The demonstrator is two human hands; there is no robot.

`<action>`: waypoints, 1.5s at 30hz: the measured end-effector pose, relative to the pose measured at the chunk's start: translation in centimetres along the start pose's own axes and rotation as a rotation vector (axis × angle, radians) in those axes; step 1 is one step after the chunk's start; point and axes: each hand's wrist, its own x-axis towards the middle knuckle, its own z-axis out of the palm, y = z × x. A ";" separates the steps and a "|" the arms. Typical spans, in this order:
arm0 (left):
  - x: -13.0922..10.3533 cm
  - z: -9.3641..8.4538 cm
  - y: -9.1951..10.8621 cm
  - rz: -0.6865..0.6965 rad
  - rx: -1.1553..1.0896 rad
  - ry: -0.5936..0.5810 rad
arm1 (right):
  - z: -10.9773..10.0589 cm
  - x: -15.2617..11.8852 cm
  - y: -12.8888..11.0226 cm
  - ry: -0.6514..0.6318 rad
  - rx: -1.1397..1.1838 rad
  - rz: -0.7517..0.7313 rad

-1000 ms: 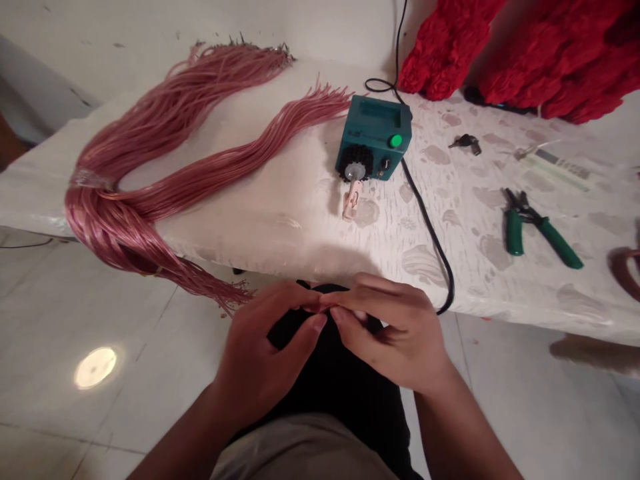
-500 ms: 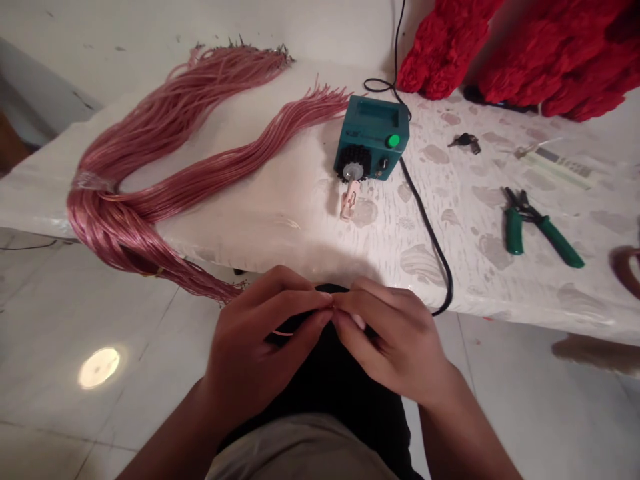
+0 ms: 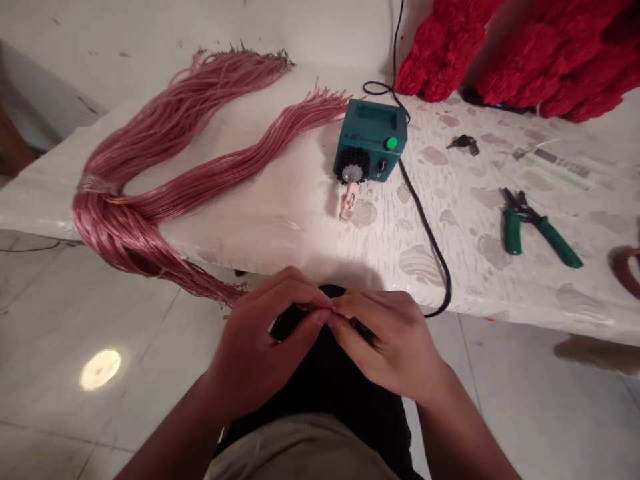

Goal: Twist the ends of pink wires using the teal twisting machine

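Above my lap, just off the table's front edge, my left hand [image 3: 273, 340] and my right hand [image 3: 387, 340] meet fingertip to fingertip. Each is closed in a pinch of thumb and index finger. What lies between the fingertips is too small to make out. A large bundle of pink cords [image 3: 145, 150] lies on the table to the left, its lower end hanging over the edge beside my left hand. Beyond my hands stands a small teal machine [image 3: 373, 137] with a green button, a black gear and a pale clip at its front.
On the patterned table cover [image 3: 370, 257], a black cable [image 3: 425, 227] curves down to the front edge. Green-handled pliers [image 3: 540, 227], keys [image 3: 465, 142] and a pale labelled strip [image 3: 557, 167] lie to the right. Red fabric flowers [image 3: 555, 60] fill the back right.
Both hands remain pinched together, with small finger shifts. The pink strand seen under my left hand earlier no longer shows clearly. The view has shifted slightly.
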 end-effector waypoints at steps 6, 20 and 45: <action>0.5 -0.7 0.1 0.026 0.112 -0.082 | -0.7 0.2 -0.2 -0.049 0.018 -0.007; 0.5 -1.1 0.4 0.145 0.331 -0.117 | -2.7 1.6 -1.1 -0.231 -0.315 -0.128; 0.7 -0.8 0.8 0.068 0.316 -0.121 | -1.3 1.4 0.0 -0.083 -0.260 -0.149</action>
